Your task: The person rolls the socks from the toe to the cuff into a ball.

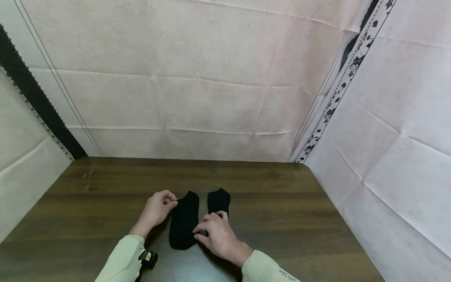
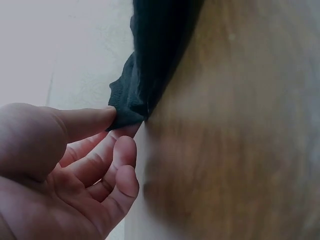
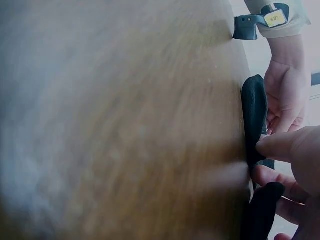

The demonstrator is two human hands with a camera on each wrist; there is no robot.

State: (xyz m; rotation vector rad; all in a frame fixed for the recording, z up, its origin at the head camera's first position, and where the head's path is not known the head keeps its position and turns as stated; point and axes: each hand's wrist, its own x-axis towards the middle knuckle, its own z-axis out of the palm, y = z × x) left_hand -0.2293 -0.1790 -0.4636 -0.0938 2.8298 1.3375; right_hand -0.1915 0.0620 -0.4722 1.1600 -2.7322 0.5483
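Two black ankle socks lie side by side on the brown wooden table (image 1: 275, 219). My left hand (image 1: 157, 207) pinches the upper left edge of the left sock (image 1: 184, 223). In the left wrist view, the thumb and forefinger hold a ribbed corner of that sock (image 2: 132, 97), slightly raised. With thumb and forefinger, my right hand (image 1: 220, 237) pinches the same sock's right edge, lower down. Its other fingers lie over the lower part of the right sock (image 1: 219, 199), hiding it. Both socks look flat.
A pale patterned cloth (image 1: 211, 78) hangs behind the table's far edge. More cloth (image 1: 398, 156) with a black floral border stands at the right side, and another panel (image 1: 28, 176) at the left. A small black device (image 1: 148, 258) is strapped to the left wrist.
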